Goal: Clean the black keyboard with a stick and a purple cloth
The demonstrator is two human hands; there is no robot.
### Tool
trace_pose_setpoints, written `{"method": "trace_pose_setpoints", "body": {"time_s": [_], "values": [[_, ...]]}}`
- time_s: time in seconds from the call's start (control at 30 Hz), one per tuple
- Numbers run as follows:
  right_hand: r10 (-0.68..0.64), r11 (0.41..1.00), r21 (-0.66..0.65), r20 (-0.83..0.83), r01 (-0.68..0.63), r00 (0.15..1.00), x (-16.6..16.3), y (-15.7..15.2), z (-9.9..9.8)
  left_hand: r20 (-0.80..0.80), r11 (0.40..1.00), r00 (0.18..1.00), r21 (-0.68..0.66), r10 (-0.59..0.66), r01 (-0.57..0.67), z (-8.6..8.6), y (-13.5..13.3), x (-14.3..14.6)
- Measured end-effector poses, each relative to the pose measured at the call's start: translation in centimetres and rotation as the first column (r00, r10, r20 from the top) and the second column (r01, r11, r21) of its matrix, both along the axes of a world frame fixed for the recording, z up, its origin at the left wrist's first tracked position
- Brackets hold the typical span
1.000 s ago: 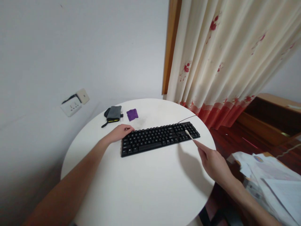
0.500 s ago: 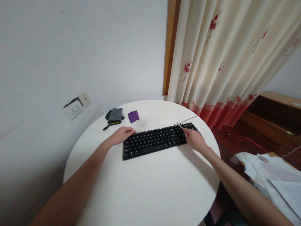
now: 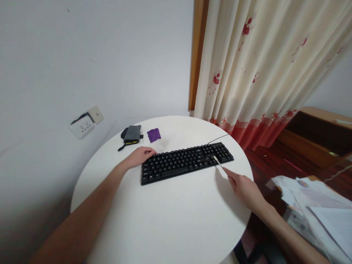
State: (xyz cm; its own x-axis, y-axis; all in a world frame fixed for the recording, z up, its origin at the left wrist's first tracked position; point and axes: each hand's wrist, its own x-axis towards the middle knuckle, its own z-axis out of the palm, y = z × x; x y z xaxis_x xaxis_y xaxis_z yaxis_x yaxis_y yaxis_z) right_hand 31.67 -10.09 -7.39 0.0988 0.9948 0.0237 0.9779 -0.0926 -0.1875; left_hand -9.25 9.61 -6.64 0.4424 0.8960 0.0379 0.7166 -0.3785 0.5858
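A black keyboard [image 3: 176,163] lies slightly slanted on the round white table [image 3: 165,216]. My left hand [image 3: 139,156] is closed at its far left corner, with the fingertips on the edge. Over the right part of the keys, the head of a slim white toothbrush [image 3: 219,162] points at the area near the arrow keys. My right hand [image 3: 244,189] pinches the handle from the near right side, off the keyboard. Whether the bristles press on the keys is too small to make out.
Behind my left hand lie a grey cloth pouch [image 3: 132,134] and a folded purple cloth [image 3: 154,135]. A thin cable [image 3: 218,138] runs from the keyboard's back to the table's edge. Papers [image 3: 316,205] are piled to the right, and a wall socket [image 3: 81,126] is at left.
My right hand has moved toward me and to the right, drawing the toothbrush head from the keyboard's back edge down to the lower keys. My left hand stays at the corner.
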Motion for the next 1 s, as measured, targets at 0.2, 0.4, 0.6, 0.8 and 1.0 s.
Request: {"method": "trace_pose_setpoints", "body": {"time_s": [0.2,0.4,0.6,0.8,1.0], "values": [[-0.037,0.999,-0.037,0.036,0.038,0.999,-0.3,-2.3,-0.2,0.017,1.000,1.000,-0.015,0.005,-0.005,0.1,0.0,0.1],[-0.014,0.998,-0.054,0.000,0.014,1.000,-0.1,-4.3,-0.5,0.005,1.000,1.000,-0.006,0.000,0.000,0.1,0.0,0.1],[-0.003,0.997,0.079,-0.108,0.011,0.994,1.2,-4.0,2.1,-0.002,1.000,1.000,0.008,0.000,0.000,-0.2,0.2,0.0],[-0.037,0.980,0.191,-0.136,0.063,0.990,1.0,3.2,3.7,0.008,1.000,1.000,-0.004,-0.005,0.005,0.1,0.0,0.0],[0.007,0.990,0.142,-0.111,0.009,0.994,-0.5,9.0,2.3,-0.004,1.000,1.000,-0.011,-0.006,0.006,0.2,0.0,-0.1]]}}
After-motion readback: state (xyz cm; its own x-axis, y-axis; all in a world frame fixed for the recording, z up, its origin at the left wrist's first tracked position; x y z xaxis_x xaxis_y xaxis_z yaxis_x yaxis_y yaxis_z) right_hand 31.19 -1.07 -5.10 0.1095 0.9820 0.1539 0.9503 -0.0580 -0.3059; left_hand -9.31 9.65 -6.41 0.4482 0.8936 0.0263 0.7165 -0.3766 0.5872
